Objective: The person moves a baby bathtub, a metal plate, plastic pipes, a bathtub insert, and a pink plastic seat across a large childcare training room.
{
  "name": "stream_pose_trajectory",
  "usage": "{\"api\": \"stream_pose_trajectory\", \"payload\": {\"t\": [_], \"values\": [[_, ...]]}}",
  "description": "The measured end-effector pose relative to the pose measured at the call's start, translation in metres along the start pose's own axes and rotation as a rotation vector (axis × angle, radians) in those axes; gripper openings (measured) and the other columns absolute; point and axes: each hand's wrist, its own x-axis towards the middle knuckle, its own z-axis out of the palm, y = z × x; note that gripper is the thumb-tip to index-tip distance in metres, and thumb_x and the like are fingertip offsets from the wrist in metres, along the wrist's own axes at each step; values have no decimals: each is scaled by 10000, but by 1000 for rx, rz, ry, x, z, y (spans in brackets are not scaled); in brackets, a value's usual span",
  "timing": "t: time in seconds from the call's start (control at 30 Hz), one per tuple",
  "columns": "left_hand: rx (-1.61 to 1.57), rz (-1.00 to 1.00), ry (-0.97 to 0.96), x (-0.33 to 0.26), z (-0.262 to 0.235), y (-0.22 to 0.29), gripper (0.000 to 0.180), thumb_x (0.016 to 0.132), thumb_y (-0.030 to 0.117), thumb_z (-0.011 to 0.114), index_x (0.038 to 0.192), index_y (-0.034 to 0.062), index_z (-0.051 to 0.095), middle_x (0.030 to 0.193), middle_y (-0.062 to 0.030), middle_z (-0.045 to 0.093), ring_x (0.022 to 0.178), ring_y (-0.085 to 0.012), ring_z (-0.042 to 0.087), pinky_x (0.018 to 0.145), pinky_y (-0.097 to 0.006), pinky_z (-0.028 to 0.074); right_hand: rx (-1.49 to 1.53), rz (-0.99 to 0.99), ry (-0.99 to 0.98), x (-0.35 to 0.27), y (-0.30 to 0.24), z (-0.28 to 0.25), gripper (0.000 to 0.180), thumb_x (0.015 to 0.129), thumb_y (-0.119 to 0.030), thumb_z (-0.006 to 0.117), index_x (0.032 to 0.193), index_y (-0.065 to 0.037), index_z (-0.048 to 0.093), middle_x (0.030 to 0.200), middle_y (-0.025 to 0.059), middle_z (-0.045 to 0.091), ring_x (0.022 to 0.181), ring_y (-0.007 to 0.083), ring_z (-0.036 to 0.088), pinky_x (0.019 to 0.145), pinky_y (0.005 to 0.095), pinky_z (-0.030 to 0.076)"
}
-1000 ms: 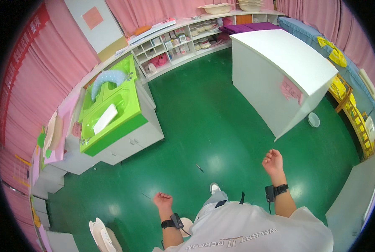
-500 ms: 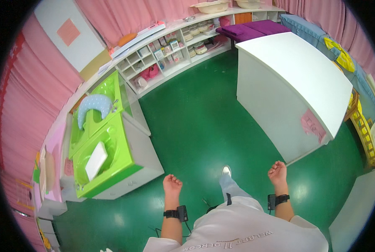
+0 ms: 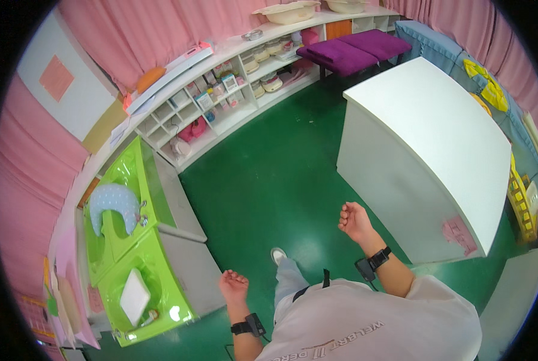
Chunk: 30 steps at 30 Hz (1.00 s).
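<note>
My left hand hangs in the air by the near corner of the green double baby bath, its fingers curled with nothing in them. Further forward and to the right, my right hand is loosely closed and holds nothing. It is nearest to the white counter but appears apart from it. Each wrist carries a black strap with a small box, one on the left wrist and one on the right wrist. A light-blue dotted crescent pillow and a white board lie on the bath.
Curved white shelving with jars and boxes runs along the pink curtains. A purple padded bench stands at the back, a blue-covered bed at the far right. Green floor stretches between bath and counter.
My right hand has swung forward and inward, towards the middle. The bath and counter now sit lower in view as I have stepped forward. Both hands remain curled and hold nothing.
</note>
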Motion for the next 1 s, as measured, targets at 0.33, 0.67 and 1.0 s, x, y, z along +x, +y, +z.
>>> {"api": "stream_pose_trajectory", "payload": {"t": [0.33, 0.67, 1.0], "values": [[92, -230, -66, 250, 177, 77, 151, 837, 209, 484, 719, 119, 513, 605, 12, 492, 539, -150, 448, 532, -300, 372, 264, -155, 242, 164, -51, 61, 193, 830, -267, 506, 691, -139, 470, 585, -29, 413, 522, 124, 377, 511, 272, 349], [329, -445, -188, 434, 388, 57, 147, 837, 206, 500, 728, 110, 520, 606, 0, 467, 544, -151, 430, 538, -296, 362, 439, -428, 251, 292, -145, 117, 202, 835, -257, 484, 677, -132, 491, 564, -21, 408, 511, 129, 391, 492, 270, 353], [414, -422, -247, 571, 594, 23, 158, 842, 213, 495, 726, 109, 517, 597, 4, 467, 535, -150, 429, 534, -298, 358, 594, -407, 187, 476, -306, 128, 202, 837, -249, 491, 675, -129, 493, 565, -18, 417, 504, 128, 394, 499, 263, 356]]}}
